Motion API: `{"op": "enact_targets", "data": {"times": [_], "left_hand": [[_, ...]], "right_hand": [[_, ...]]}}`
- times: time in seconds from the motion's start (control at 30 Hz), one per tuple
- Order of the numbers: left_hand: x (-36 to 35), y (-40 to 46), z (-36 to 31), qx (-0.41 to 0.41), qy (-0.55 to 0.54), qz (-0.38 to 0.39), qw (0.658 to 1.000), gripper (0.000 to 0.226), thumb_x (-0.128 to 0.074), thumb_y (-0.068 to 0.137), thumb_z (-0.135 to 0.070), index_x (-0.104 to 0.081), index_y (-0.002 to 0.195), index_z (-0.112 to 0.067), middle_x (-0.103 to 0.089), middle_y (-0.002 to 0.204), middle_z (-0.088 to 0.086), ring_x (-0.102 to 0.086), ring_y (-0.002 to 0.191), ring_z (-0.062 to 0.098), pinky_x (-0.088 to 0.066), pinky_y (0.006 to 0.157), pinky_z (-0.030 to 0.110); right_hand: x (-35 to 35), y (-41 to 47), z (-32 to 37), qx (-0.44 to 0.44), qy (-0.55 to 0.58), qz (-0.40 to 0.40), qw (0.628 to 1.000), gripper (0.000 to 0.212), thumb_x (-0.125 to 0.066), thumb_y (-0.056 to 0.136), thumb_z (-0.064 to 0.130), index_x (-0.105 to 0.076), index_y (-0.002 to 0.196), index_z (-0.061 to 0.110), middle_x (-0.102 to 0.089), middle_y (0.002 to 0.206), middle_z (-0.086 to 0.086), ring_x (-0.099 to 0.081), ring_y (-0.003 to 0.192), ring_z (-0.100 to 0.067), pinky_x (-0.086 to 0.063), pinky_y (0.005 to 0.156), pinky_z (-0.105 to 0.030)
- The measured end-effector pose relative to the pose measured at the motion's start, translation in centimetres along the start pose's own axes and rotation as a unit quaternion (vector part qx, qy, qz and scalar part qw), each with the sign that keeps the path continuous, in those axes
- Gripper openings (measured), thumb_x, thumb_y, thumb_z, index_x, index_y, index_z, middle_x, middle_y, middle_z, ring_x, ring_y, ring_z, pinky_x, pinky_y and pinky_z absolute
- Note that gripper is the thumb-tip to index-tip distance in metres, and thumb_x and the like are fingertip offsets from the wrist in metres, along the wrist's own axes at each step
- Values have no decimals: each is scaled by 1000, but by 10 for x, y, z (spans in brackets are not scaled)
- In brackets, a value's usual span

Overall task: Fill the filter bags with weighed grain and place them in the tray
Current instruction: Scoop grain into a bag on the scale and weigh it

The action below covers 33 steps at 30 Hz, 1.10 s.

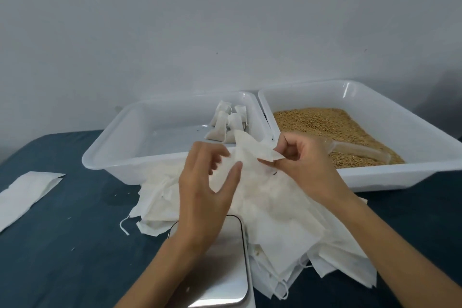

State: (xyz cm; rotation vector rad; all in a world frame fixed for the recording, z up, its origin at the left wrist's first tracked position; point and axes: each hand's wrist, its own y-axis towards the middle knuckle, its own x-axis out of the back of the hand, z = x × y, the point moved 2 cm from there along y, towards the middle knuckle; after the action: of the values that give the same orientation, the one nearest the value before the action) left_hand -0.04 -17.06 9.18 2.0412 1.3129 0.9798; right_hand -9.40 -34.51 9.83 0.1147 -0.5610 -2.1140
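scale (220,270) partly under bags, cut off below, scoop (360,151) handle behind hand

Two bare forearms are seen, ending in the left hand (207,182) and the right hand (303,162). No sleeves, gloves or jewellery are worn; fingernails are kept short.

Left hand (208,182) fingers spread loosely; right hand (298,157) pinching, fingers curled.
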Motion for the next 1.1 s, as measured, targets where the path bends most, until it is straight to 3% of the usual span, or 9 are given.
{"op": "enact_targets", "data": {"times": [0.07,0.17,0.23,0.33,0.43,0.6,0.67,0.93,1.1], "left_hand": [[-4,-2,-5,-45,-14,53,997,14,-74,93,-16,-61,90,-20,-56,82,-9,-54,76,14,-45,69,23],[-11,-6,-9,-40,-30,108,993,7,-73,93,-18,-67,92,-15,-60,84,-7,-58,79,15,-47,70,21],[-10,-6,-7,-22,-42,102,994,5,-72,94,-17,-68,93,-15,-63,87,-8,-59,80,17,-48,71,21],[-9,-3,1,6,-50,85,995,7,-72,94,-8,-69,94,-15,-66,89,-6,-62,80,20,-51,71,26],[-10,-5,-1,10,-43,86,995,12,-69,92,-2,-67,95,-13,-66,90,-3,-62,81,21,-52,71,32],[-11,-6,-7,-12,-54,82,995,12,-61,97,-27,-67,92,-18,-63,89,-12,-62,82,19,-51,71,26],[-11,-6,-6,11,-57,87,995,16,-66,97,-34,-69,91,-19,-65,90,-12,-64,82,18,-51,71,27],[-14,-5,-1,72,-114,114,984,20,-77,93,-30,-70,84,-14,-62,90,-7,-64,84,18,-54,72,27],[-13,-2,2,184,-249,102,945,24,-68,97,-23,-69,81,-4,-63,92,2,-60,84,15,-55,72,32]], "right_hand": [[-3,-1,2,9,-27,17,999,33,-84,74,27,-57,57,22,-57,53,8,-53,53,0,-40,57,-12],[-5,-4,6,13,-74,82,994,36,-78,86,27,-66,69,-3,-55,66,-20,-55,63,-11,-45,64,-24],[-2,-5,11,4,-73,108,992,24,-74,88,30,-77,85,7,-70,82,-10,-67,82,-21,-52,80,-36],[2,-5,15,-22,-18,122,992,19,-74,86,26,-74,103,17,-78,94,-4,-73,91,-19,-56,87,-31],[3,-4,13,-46,43,97,993,24,-81,78,21,-61,88,11,-76,77,-13,-73,73,-23,-58,78,-30],[1,-4,14,-29,11,104,994,23,-86,75,28,-68,84,17,-73,75,-10,-71,72,-28,-57,76,-30],[2,-3,13,-32,25,116,992,21,-85,76,27,-67,86,24,-72,73,-7,-68,70,-19,-55,75,-26],[2,-6,13,-19,10,132,991,34,-80,83,13,-46,82,12,-70,73,-7,-66,69,-19,-54,74,-25],[6,-4,13,-12,45,112,993,24,-72,88,12,-49,84,9,-63,72,-7,-62,68,-20,-53,74,-25]]}}
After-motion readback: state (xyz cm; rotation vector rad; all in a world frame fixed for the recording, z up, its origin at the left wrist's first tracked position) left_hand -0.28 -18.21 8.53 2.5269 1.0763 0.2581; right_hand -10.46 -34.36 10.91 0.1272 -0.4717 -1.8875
